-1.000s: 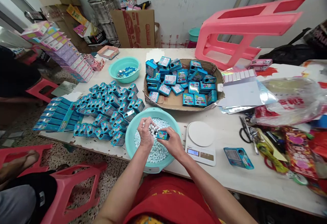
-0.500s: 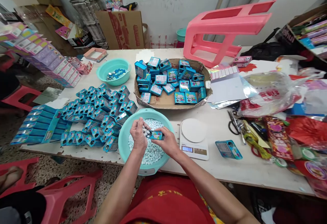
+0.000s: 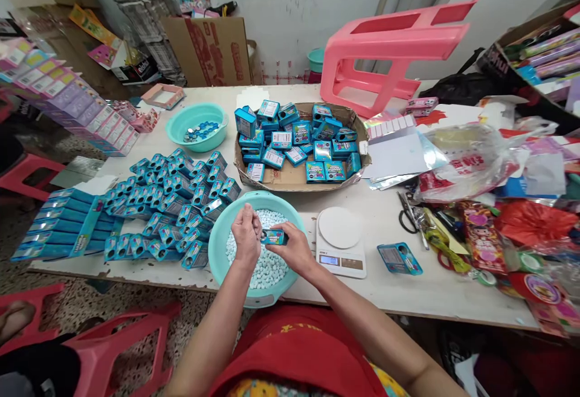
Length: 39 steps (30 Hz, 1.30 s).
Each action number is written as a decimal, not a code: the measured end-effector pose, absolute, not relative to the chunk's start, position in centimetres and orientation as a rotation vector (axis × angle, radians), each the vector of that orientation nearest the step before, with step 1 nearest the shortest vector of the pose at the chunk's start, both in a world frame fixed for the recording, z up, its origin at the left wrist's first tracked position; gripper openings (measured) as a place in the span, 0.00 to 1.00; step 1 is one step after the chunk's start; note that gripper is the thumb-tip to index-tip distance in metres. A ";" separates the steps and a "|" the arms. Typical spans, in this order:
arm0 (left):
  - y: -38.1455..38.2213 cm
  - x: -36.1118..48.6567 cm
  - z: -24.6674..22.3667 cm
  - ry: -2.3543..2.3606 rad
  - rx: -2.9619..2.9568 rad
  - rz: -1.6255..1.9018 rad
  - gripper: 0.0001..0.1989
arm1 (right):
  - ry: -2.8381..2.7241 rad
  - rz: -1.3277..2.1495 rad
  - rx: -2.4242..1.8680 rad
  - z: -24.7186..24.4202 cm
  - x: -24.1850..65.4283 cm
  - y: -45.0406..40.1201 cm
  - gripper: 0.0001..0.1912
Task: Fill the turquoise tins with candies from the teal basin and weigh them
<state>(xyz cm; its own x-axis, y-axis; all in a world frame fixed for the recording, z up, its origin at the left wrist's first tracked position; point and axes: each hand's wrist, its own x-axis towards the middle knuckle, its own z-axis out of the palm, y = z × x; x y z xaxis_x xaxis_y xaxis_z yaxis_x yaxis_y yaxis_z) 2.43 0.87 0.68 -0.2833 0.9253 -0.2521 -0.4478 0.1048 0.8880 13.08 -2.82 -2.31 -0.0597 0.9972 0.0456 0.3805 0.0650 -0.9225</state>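
My right hand (image 3: 295,248) grips a small blue candy box (image 3: 274,237), held on its side above a turquoise bowl (image 3: 218,258). The bowl is filled with small white candies (image 3: 267,276). Curled fingers of my left hand (image 3: 247,235) meet the box's open end; white candies showed in them a moment ago, but the fingers now mostly hide what is inside. Right of the bowl, a white digital scale (image 3: 341,246) has a bare pan and a lit display. Another blue box (image 3: 399,258) lies flat farther right.
Many blue boxes with round holes (image 3: 172,203) crowd the left side. A cardboard tray (image 3: 290,183) holds more boxes. Behind stands a turquoise basin (image 3: 174,134) of blue-and-silver discs. A pink stool (image 3: 389,46) rests on the table; scissors (image 3: 408,213) and plastic bags (image 3: 466,164) lie right.
My left fingers have closed up against the box's end, and the white candies seen at them are now hidden. The box stays in my right hand. The whole view has shifted slightly.
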 end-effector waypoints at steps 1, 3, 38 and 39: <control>0.9 2.5 0.8 1.165 0.572 1.453 0.19 | -1.549 1.004 -1.410 -2.5 13.0 -2.7 0.18; 1.0 2.4 1.1 1.131 0.569 1.386 0.19 | -1.525 1.045 -1.386 -2.9 12.9 -2.6 0.17; -3.7 1.7 -11.4 1.490 0.981 0.500 0.09 | -2.361 0.831 -1.739 -7.7 29.2 25.3 0.32; -3.5 1.4 -11.1 1.447 0.797 0.565 0.11 | -2.289 0.871 -1.750 -8.1 29.3 25.2 0.32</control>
